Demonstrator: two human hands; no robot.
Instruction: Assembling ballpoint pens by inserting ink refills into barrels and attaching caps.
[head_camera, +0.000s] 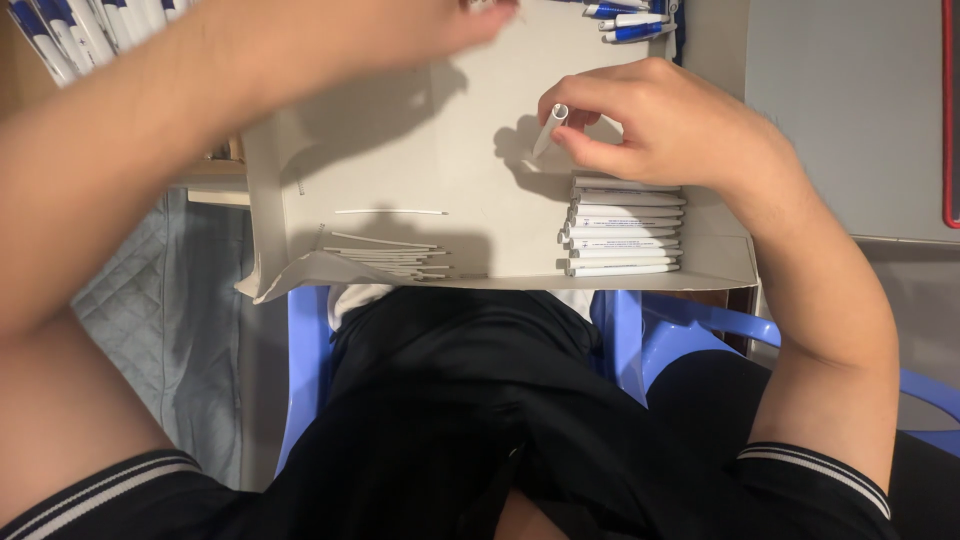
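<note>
**Mia:** What is that little thing in the right hand (660, 125)?

**Ben:** A white pen tube (549, 130). It is thin, round and smooth, like plastic, and the top end is open like a straw. It leans a bit, open end up.

**Mia:** How does the hand hold it?

**Ben:** The thumb and the first fingers pinch it near the top. Most of the tube sticks out past the fingertips, down and to the left, just above the floor of the box.

**Mia:** What box?

**Ben:** A flat grey cardboard tray (470, 190) with low walls. It looks dull and papery. One near corner is bent and torn.

**Mia:** What is inside it?

**Ben:** A neat stack of white pen tubes (622, 232) lies in the right corner, just under the right hand. In the left corner there is a small pile of thin white refill sticks (385, 258). One thin stick (390, 211) lies alone a little above the pile.

**Mia:** And the left hand (470, 20)?

**Ben:** It is up at the top edge and very blurry. I cannot tell if it holds anything.

**Mia:** Anything else?

**Ben:** Blue and white pens (630, 20) lie at the top, and more pens (70, 30) at the top left. The person sits on a shiny blue plastic chair (700, 325).
</note>
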